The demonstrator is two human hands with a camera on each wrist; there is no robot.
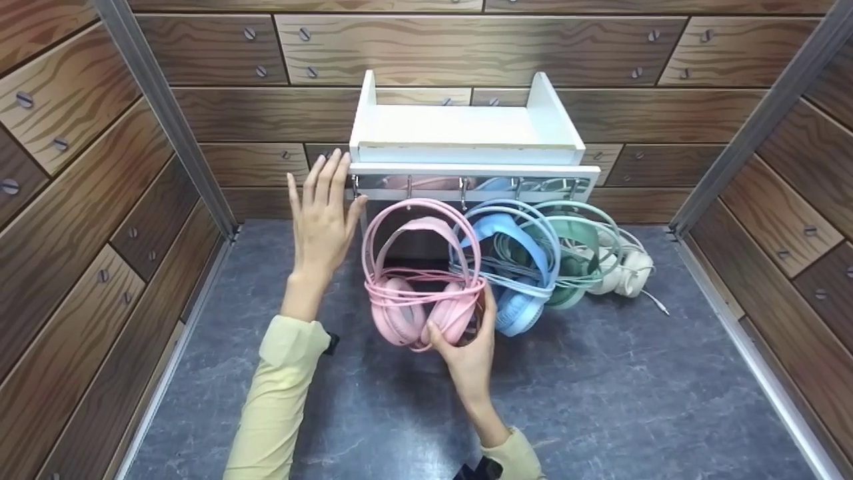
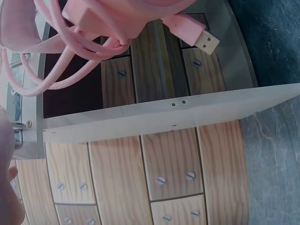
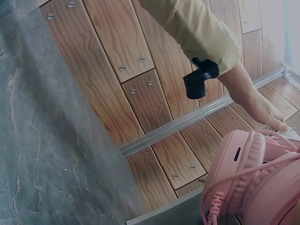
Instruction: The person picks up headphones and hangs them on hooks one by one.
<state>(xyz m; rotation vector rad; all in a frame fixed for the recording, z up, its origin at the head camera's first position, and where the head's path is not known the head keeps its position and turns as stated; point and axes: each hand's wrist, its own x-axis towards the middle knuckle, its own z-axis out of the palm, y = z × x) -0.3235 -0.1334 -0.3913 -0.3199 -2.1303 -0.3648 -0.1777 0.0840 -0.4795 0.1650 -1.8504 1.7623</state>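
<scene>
Pink headphones, their cable wound around the ear cups, hang at the left of a white rack's hook rail. My right hand holds their right ear cup from below, thumb on the front and fingers partly hidden behind. My left hand rests against the rail's left end with fingers straight. In the left wrist view, a pink USB plug dangles from the cable bundle. Close in the right wrist view are the pink ear cups, with the left hand beyond.
Blue headphones, green headphones and white headphones hang in a row to the right. Above the hooks is the rack's white shelf. Wood-patterned walls enclose the dark marbled floor.
</scene>
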